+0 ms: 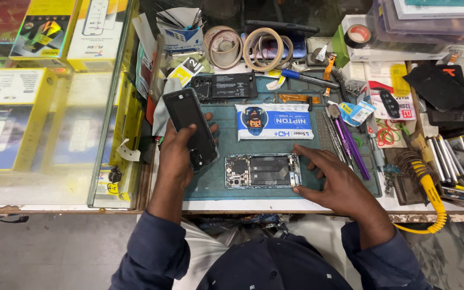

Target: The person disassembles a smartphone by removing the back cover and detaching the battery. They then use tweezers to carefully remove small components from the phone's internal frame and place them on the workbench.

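My left hand (pixel 181 150) holds a dark phone back cover (pixel 190 126) tilted up over the left side of the green work mat (pixel 216 182). An opened phone body (pixel 262 171), with its battery and circuit board showing, lies flat on the mat in front of me. My right hand (pixel 335 180) rests on the mat with fingers spread, its fingertips touching the right end of the phone body. A white and blue flat packet (pixel 275 121) lies just behind the phone.
A second opened phone (pixel 226 86) lies at the back of the mat. Tape rolls (pixel 245 48), tweezers and purple tools (pixel 347 140) and a yellow coiled cable (pixel 430 198) crowd the right side. Yellow boxes (pixel 22 107) sit under the glass counter at the left.
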